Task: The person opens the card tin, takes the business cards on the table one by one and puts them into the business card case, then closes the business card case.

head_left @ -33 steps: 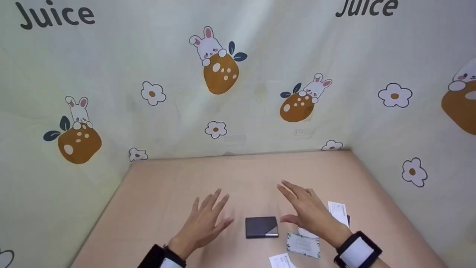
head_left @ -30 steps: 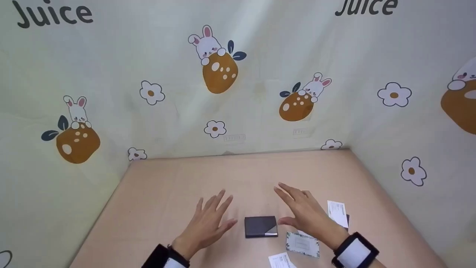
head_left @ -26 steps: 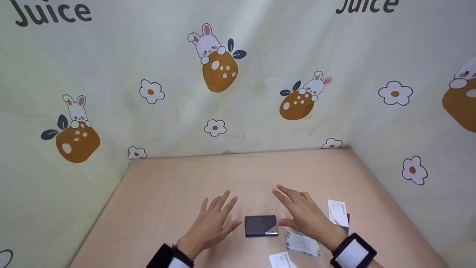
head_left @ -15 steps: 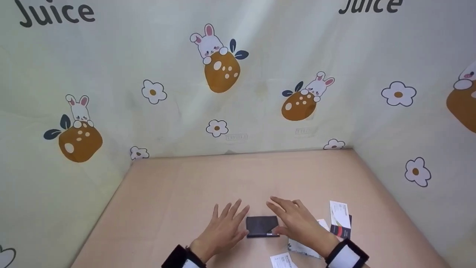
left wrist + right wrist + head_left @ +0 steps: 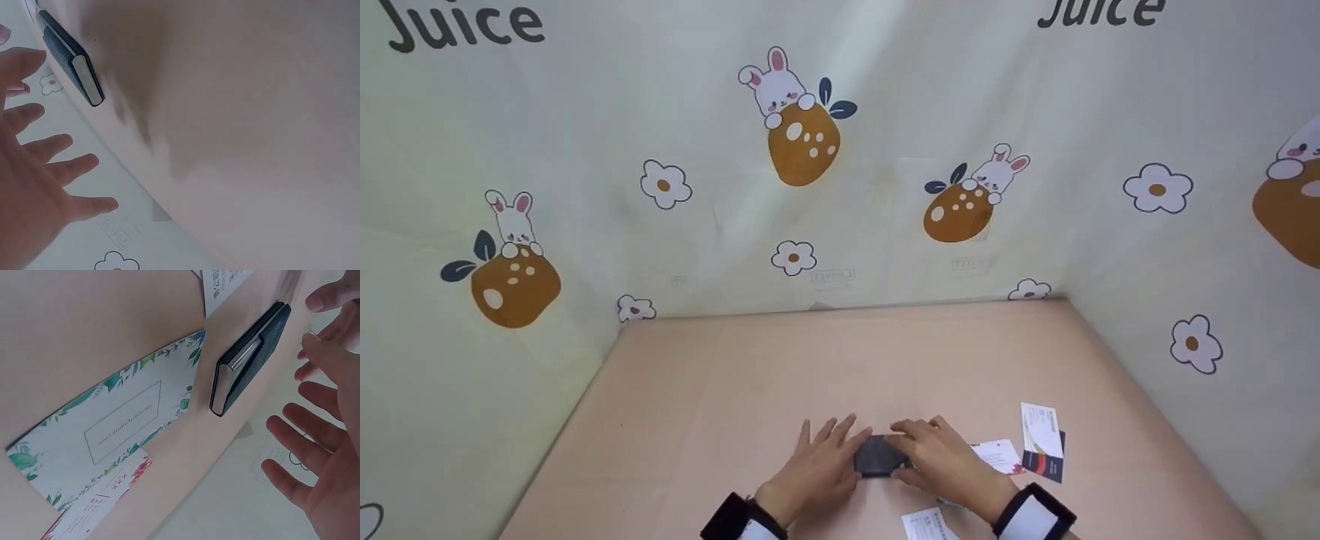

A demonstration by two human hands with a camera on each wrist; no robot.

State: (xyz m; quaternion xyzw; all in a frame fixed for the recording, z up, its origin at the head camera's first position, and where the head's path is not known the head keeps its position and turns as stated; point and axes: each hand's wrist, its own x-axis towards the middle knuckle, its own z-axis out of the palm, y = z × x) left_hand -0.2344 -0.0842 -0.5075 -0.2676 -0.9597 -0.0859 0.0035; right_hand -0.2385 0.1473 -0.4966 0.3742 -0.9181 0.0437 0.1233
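A dark business card case (image 5: pixel 876 456) with a metal corner lies shut on the table, between my two hands. My left hand (image 5: pixel 817 466) is at its left side, fingers spread and fairly straight. On the other side, the fingers of my right hand (image 5: pixel 943 459) overlap the case's right part in the head view. Both wrist views show the case (image 5: pixel 250 360) resting on the tabletop, with loosely bent fingers apart from it and nothing in either hand. Beside it, a leaf-bordered card (image 5: pixel 121 413) is mostly hidden under my right hand in the head view.
Right of my right hand lies a white card with red print (image 5: pixel 997 455). Farther right, a white card (image 5: pixel 1041 427) overlaps a dark card (image 5: pixel 1046 469). More white cards (image 5: pixel 926 525) lie near the front. A printed curtain (image 5: pixel 885 150) encloses the table (image 5: pixel 720 375).
Both hands have come down and inward from either side, closing in on the card case. The red-printed card, earlier largely covered by the right hand, now shows. The case stays in place.
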